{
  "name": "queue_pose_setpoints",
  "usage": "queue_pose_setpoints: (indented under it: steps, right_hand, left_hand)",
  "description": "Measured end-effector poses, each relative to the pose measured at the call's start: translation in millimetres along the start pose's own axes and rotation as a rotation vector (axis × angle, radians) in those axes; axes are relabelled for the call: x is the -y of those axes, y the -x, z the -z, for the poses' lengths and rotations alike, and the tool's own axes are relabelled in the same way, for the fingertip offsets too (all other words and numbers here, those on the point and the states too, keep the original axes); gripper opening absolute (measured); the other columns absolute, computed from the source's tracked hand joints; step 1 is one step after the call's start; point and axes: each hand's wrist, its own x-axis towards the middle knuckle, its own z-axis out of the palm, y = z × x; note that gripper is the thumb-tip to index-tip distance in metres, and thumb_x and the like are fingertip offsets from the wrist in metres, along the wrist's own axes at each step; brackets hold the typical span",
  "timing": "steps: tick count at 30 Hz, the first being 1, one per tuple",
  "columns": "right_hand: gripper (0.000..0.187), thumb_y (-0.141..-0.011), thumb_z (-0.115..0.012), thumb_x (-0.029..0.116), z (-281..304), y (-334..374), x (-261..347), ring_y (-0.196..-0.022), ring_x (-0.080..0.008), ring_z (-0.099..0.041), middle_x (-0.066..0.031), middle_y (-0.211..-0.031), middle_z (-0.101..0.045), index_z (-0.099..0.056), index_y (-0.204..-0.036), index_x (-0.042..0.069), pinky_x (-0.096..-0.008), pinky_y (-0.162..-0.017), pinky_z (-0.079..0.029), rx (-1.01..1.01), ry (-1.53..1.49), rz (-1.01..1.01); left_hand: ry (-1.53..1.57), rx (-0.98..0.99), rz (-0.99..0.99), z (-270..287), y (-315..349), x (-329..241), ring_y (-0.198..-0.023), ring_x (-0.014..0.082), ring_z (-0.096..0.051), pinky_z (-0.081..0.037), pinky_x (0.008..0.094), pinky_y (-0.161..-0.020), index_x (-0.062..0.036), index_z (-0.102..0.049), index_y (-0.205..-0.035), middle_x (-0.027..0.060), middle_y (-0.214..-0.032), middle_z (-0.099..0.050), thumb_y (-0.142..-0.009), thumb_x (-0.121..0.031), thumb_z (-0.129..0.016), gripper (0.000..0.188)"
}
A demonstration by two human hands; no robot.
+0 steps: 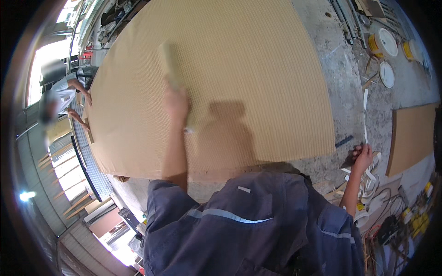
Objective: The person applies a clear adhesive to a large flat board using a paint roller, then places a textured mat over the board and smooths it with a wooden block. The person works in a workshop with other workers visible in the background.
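Observation:
A large tan sheet with a fine ribbed pattern (258, 60) lies spread before me. Over its left part my left hand (177, 103) is closed around one end of a pale, long, block-like tool (168, 60). Motion smears the tool, so its exact kind does not show. My right hand (363, 156) is off the sheet's near right corner, with its fingers pinched on a narrow white strip (366, 110). That strip runs away from me, and more loose white strips (370, 177) hang in loops below the hand.
At the far left a co-worker (66, 89) leans in with both hands at the sheet's edge. White buckets (383, 43) stand on the right. A brown panel (412, 138) lies nearer, with cables and tools (391, 230) below it. Metal bars (343, 20) lie at the far right.

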Motion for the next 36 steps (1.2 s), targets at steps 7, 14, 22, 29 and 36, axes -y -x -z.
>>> queue_pose_setpoints:
  steps: [7, 14, 22, 29, 36]
  right_hand:
    - [0.025, -0.096, -0.053, 0.02, 12.2, -4.5, -8.8, -0.055, -0.0109, -0.06, -0.0057, -0.079, -0.067, -0.057, -0.114, 0.002, -0.0228, -0.042, -0.043, 0.158, -0.077, 0.034]
    - [0.027, -0.096, -0.052, 0.016, 21.1, -1.1, -6.6, -0.062, -0.0148, -0.065, -0.0113, -0.087, -0.068, -0.051, -0.117, 0.0, -0.0237, -0.049, -0.049, 0.295, -0.158, 0.06]
    - [0.023, -0.096, -0.052, 0.013, 27.2, -1.7, -19.4, -0.063, -0.0151, -0.065, -0.0104, -0.085, -0.067, -0.052, -0.115, 0.0, -0.0242, -0.051, -0.05, 0.312, -0.213, 0.122]
    - [0.023, -0.097, -0.052, 0.015, 18.4, 15.2, -13.2, -0.059, -0.0118, -0.061, -0.0086, -0.085, -0.067, -0.056, -0.113, -0.001, -0.0226, -0.05, -0.047, 0.212, -0.122, 0.143]
    - [0.026, -0.096, -0.054, 0.015, 15.9, 16.3, -10.4, -0.059, -0.0105, -0.061, -0.0079, -0.085, -0.068, -0.055, -0.116, -0.001, -0.0218, -0.051, -0.045, 0.186, -0.1, 0.156]
  left_hand:
    - [0.076, 0.185, -0.689, -59.7, 194.2, -194.9, -0.08, 0.0324, -0.066, -0.054, 0.0447, -0.066, -0.0095, -0.04, -0.142, 0.0175, -0.091, -0.066, -0.087, -0.02, -0.054, 0.058]
    - [0.179, 0.168, -0.703, -58.1, 283.9, -148.6, -0.077, 0.0325, -0.066, -0.053, 0.0472, -0.063, -0.0123, -0.046, -0.138, 0.0168, -0.088, -0.066, -0.086, -0.025, -0.058, 0.055]
    - [0.068, 0.052, 0.121, 5.5, 117.4, 83.3, -0.102, 0.0341, -0.064, -0.052, 0.0456, -0.086, -0.0058, -0.015, -0.153, 0.0251, -0.131, -0.055, -0.094, -0.03, -0.049, 0.072]
    - [-0.322, 0.004, -0.023, -22.7, -26.1, 57.7, -0.107, 0.035, -0.063, -0.05, 0.0468, -0.088, -0.0072, -0.019, -0.151, 0.02, -0.121, -0.063, -0.092, -0.044, -0.05, 0.076]
    - [-0.04, -0.095, -0.739, -52.1, -37.4, -201.1, -0.11, 0.0396, -0.06, -0.047, 0.0484, -0.093, -0.02, -0.029, -0.15, 0.0228, -0.123, -0.061, -0.09, -0.038, -0.051, 0.067]
